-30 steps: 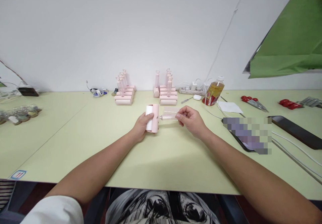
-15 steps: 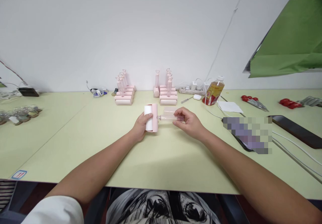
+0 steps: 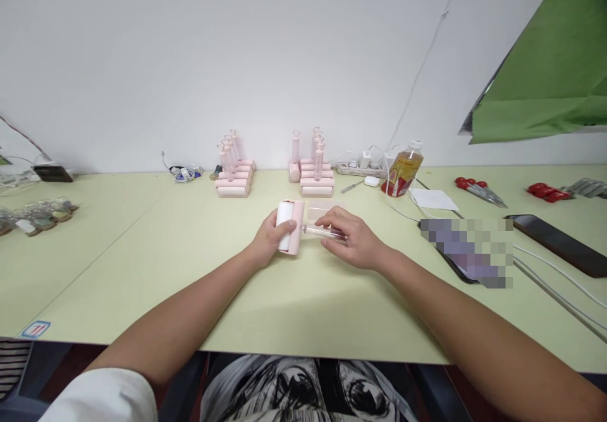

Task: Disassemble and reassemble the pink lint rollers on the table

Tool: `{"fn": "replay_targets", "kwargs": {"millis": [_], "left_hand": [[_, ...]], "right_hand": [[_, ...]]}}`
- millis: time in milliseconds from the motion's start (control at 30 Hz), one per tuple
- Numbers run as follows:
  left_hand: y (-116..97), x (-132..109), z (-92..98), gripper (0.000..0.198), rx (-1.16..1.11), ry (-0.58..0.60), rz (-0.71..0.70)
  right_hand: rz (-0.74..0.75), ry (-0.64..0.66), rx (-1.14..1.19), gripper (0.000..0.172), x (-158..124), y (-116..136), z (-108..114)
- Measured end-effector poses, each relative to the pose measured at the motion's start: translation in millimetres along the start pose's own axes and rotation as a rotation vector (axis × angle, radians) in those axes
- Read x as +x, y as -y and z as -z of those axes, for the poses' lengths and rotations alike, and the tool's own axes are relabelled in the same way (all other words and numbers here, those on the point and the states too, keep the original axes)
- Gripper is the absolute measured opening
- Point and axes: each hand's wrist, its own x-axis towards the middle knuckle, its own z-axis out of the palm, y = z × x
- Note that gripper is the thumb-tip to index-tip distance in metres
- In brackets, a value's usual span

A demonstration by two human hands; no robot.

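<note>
My left hand (image 3: 272, 238) is closed around the head of a pink lint roller (image 3: 297, 232), thumb lying across its white paper roll. The roller's clear pinkish handle (image 3: 315, 231) points right, its end inside the curled fingers of my right hand (image 3: 353, 238). Thumb and fingertips of that hand press on the handle's sides. A see-through pink cover (image 3: 318, 209) lies on the table just behind the handle, partly hidden by my right fingers.
Two groups of pink lint rollers, a left one (image 3: 233, 185) and a right one (image 3: 317, 185), stand near the wall with handles up. To the right are a drink bottle (image 3: 403, 169), power strip (image 3: 363, 171), screwdriver (image 3: 351, 186), phone (image 3: 462, 254) and red-handled tools (image 3: 478, 191).
The roller head has shifted slightly right and toward me, and the handle now slants down to the right. My right hand has moved a little nearer the head along the handle.
</note>
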Motion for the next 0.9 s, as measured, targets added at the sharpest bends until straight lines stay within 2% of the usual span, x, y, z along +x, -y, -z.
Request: {"fn": "replay_targets", "kwargs": {"millis": [200,367,633,900], "left_hand": [[-0.9,-2.1,-0.1,0.045,0.009,0.048,0.028],[-5.3,-7.0,-4.4,0.044,-0.003,0.063,0.043],[-9.6,-12.5,-7.9,0.043,-0.092,0.139,0.093],[-14.1,-13.7,-10.5,0.042,-0.081,0.108,0.08]], "right_hand": [[0.127,-0.05,0.07,0.043,-3.0,2.2,-10.4],[0.201,-0.193,0.006,0.054,-5.7,4.1,-12.2],[0.279,-0.301,-0.081,0.063,-4.1,12.1,-10.6],[0.311,-0.376,-0.123,0.068,-2.8,12.4,-14.0]]}}
